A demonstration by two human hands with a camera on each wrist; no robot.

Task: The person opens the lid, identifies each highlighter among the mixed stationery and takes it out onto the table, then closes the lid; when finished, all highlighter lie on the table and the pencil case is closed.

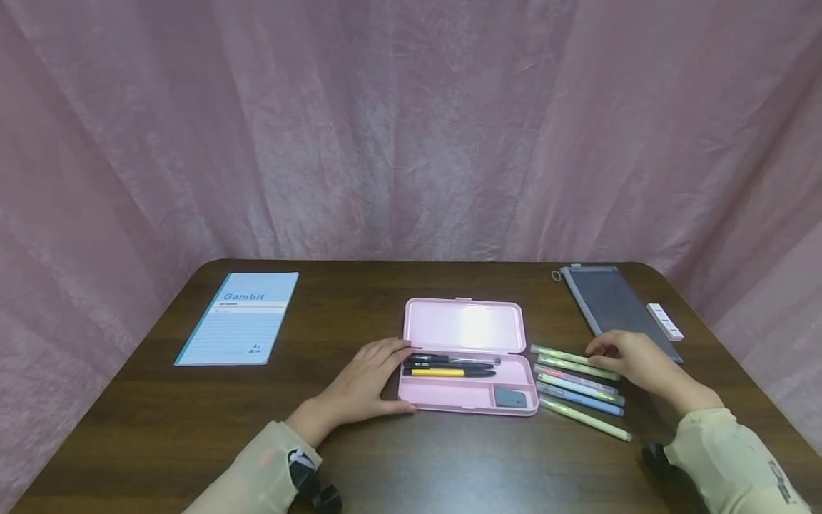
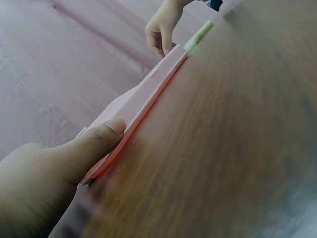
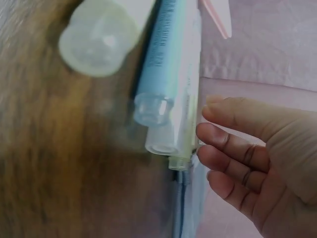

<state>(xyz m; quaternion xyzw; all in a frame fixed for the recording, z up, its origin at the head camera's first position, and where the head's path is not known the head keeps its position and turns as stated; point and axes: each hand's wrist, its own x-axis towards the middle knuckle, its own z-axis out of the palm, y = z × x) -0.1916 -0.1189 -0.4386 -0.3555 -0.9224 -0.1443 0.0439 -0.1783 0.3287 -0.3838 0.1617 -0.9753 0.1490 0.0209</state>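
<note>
A pink pencil case lies with its lid raised away from me. My left hand grips its left end, thumb against the front wall and fingers at the back. Inside are several dark pens, one with a yellow barrel, and a grey eraser. My right hand, thumb and fingers bent, is at the farthest green highlighter and covers its right end. Whether it pinches that highlighter I cannot tell. Several more highlighters lie side by side, including a blue one.
A light-blue notebook lies at the left. Beyond my right hand is a dark, grey-edged zip pouch. Right of the pouch rests a small white block. One green highlighter lies closest to me, angled off the others. Pink curtains surround the table.
</note>
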